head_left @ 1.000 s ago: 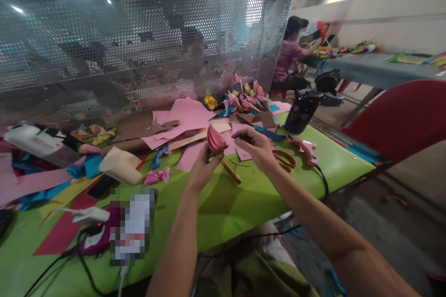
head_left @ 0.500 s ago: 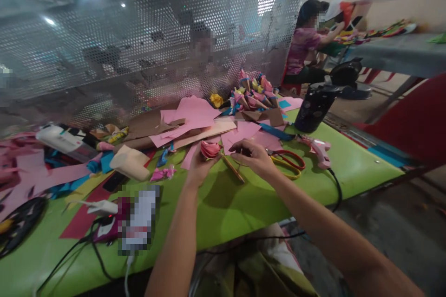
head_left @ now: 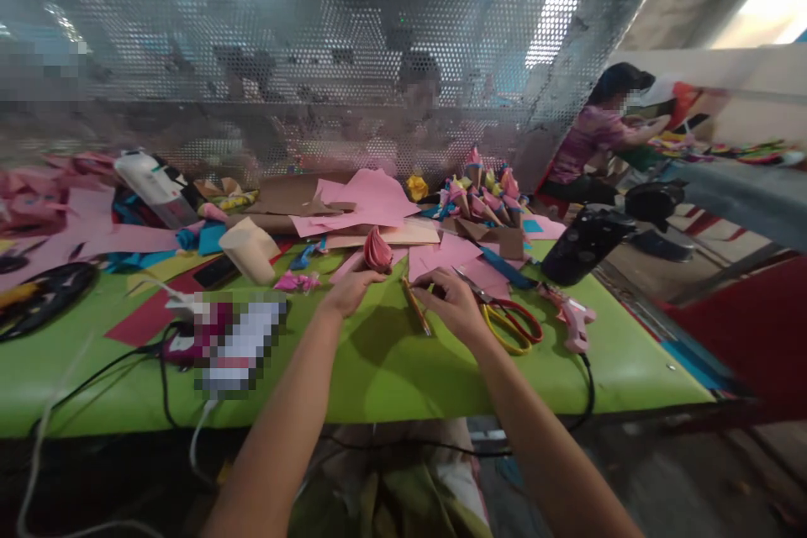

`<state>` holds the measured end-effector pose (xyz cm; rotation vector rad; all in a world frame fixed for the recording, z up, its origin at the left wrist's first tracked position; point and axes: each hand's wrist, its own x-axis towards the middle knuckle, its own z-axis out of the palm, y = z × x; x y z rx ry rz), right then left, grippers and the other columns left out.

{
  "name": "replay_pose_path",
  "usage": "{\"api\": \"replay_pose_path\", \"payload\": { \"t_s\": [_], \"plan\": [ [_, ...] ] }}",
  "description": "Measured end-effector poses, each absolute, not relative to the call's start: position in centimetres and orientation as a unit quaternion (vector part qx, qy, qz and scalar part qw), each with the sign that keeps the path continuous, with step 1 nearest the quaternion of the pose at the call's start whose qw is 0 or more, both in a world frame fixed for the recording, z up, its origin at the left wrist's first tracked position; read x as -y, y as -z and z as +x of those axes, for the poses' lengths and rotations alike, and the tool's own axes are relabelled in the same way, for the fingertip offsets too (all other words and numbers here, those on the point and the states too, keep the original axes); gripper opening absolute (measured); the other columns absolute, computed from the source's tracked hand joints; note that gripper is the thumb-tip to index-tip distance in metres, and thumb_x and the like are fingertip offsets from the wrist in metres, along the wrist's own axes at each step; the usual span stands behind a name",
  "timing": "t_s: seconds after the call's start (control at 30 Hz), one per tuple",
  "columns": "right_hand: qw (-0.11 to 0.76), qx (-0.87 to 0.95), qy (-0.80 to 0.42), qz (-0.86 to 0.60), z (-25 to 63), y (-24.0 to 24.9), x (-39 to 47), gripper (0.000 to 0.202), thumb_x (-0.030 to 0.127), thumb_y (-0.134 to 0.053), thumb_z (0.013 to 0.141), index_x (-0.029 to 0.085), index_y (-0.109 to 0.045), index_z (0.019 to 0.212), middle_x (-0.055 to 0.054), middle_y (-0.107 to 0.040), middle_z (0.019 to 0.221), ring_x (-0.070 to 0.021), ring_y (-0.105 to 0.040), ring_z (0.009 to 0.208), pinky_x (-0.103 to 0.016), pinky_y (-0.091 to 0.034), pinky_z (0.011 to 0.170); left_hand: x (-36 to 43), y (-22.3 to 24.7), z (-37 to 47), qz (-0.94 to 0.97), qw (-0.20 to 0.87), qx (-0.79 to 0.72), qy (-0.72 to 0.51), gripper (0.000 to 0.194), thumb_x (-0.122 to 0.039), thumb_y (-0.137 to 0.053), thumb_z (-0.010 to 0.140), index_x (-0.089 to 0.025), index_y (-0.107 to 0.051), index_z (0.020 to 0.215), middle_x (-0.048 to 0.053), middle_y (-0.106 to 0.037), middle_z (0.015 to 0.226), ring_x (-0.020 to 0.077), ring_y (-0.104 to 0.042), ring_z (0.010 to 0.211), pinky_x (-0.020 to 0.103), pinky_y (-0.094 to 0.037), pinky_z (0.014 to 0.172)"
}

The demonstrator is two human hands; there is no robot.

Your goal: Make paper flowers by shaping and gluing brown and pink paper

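Note:
My left hand (head_left: 354, 291) is closed around the base of a pink paper flower (head_left: 377, 252), whose swirled petals point upward. To its right, my right hand (head_left: 452, 299) has curled fingers, thumb and forefinger drawn close together. Their tips are right beside a pencil (head_left: 417, 308) lying on the green tabletop (head_left: 378, 387); I cannot tell whether they touch it or pinch something small. Scissors (head_left: 514, 324) with red and yellow handles lie by my right wrist. Pink paper sheets (head_left: 450, 256) are spread just beyond both hands.
A pink glue gun (head_left: 575, 319) with a black cord and a dark tumbler (head_left: 577, 248) stand at right. Finished paper cones (head_left: 482, 193) are piled at the back. A phone (head_left: 245, 345) and a paper roll (head_left: 249, 250) lie left. Another person (head_left: 589, 143) sits beyond, at right.
The view has levelled out. My left hand has tipped the flower more upright, and my right fingertips have come down closer to the pencil.

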<state>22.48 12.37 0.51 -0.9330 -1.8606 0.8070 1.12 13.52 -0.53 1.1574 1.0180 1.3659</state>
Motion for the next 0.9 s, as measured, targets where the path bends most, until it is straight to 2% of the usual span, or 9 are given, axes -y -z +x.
{"api": "replay_pose_path", "payload": {
  "t_s": [0.07, 0.13, 0.23, 0.33, 0.53, 0.67, 0.8, 0.9],
  "plan": [
    [0.442, 0.743, -0.323, -0.385, 22.5, -0.3, -12.6, 0.017, 0.036, -0.065, 0.084, 0.020, -0.072, 0.084, -0.004, -0.066, 0.081, -0.0171, -0.056, 0.072, -0.029, -0.042, 0.064, -13.3, 0.2, 1.0, 0.437, 0.585, -0.373, -0.572, 0.027, -0.015, -0.070, 0.063, -0.020, -0.076, 0.089, 0.001, -0.076, 0.094, 0.0196, -0.067, 0.096, 0.034, -0.048, 0.097],
    [0.444, 0.739, -0.324, -0.390, 22.6, -0.1, -12.9, 0.018, 0.037, -0.064, 0.083, 0.020, -0.072, 0.082, -0.003, -0.066, 0.079, -0.0167, -0.055, 0.069, -0.029, -0.042, 0.063, -13.1, -0.2, 0.9, 0.422, 0.622, -0.334, -0.569, 0.028, -0.020, -0.073, 0.065, -0.017, -0.074, 0.092, 0.004, -0.075, 0.091, 0.0200, -0.067, 0.092, 0.034, -0.049, 0.091],
    [0.444, 0.734, -0.324, -0.399, 22.7, 0.2, -13.3, 0.021, 0.038, -0.063, 0.082, 0.020, -0.072, 0.081, -0.003, -0.066, 0.078, -0.0161, -0.053, 0.065, -0.030, -0.040, 0.062, -12.9, -0.8, 0.7, 0.392, 0.669, -0.278, -0.567, 0.035, -0.047, -0.074, 0.075, -0.016, -0.073, 0.093, 0.007, -0.074, 0.084, 0.0199, -0.067, 0.082, 0.032, -0.051, 0.078],
    [0.439, 0.736, -0.323, -0.401, 22.8, 0.3, -13.5, 0.023, 0.040, -0.062, 0.081, 0.020, -0.073, 0.081, -0.004, -0.067, 0.077, -0.0162, -0.052, 0.064, -0.031, -0.039, 0.062, -13.0, -0.9, 0.9, 0.378, 0.672, -0.277, -0.573, 0.054, -0.069, -0.059, 0.083, -0.017, -0.073, 0.088, 0.006, -0.071, 0.076, 0.0172, -0.063, 0.069, 0.029, -0.046, 0.062],
    [0.451, 0.729, -0.329, -0.396, 22.8, 0.3, -13.5, 0.023, 0.041, -0.064, 0.080, 0.019, -0.072, 0.079, -0.004, -0.067, 0.075, -0.0153, -0.052, 0.061, -0.030, -0.039, 0.060, -13.6, -0.5, 1.8, 0.373, 0.660, -0.337, -0.559, 0.051, -0.066, -0.056, 0.087, -0.017, -0.068, 0.083, 0.002, -0.066, 0.069, 0.0139, -0.060, 0.062, 0.025, -0.036, 0.053],
    [0.474, 0.718, -0.338, -0.382, 22.6, 0.2, -13.2, 0.019, 0.038, -0.065, 0.081, 0.020, -0.073, 0.081, -0.004, -0.068, 0.078, -0.0149, -0.052, 0.062, -0.029, -0.039, 0.060, -13.6, -0.1, 2.4, 0.380, 0.648, -0.370, -0.547, 0.051, -0.066, -0.059, 0.085, -0.017, -0.069, 0.091, 0.001, -0.065, 0.069, 0.0127, -0.059, 0.060, 0.024, -0.033, 0.052],
    [0.516, 0.692, -0.348, -0.365, 22.3, 0.1, -12.9, 0.018, 0.035, -0.066, 0.081, 0.021, -0.073, 0.089, -0.003, -0.068, 0.083, -0.0137, -0.049, 0.061, -0.029, -0.040, 0.059, -13.5, 0.0, 3.2, 0.407, 0.636, -0.385, -0.531, 0.053, -0.069, -0.059, 0.083, -0.017, -0.070, 0.091, 0.001, -0.062, 0.067, 0.0106, -0.052, 0.055, 0.024, -0.028, 0.050],
    [0.529, 0.690, -0.345, -0.353, 22.1, 0.1, -12.8, 0.022, 0.034, -0.067, 0.081, 0.022, -0.073, 0.097, -0.001, -0.065, 0.080, -0.0133, -0.048, 0.060, -0.028, -0.040, 0.058, -13.4, 0.1, 3.7, 0.432, 0.628, -0.387, -0.519, 0.056, -0.070, -0.056, 0.085, -0.018, -0.072, 0.100, 0.000, -0.059, 0.064, 0.0102, -0.045, 0.052, 0.024, -0.025, 0.049]
  ]
}}
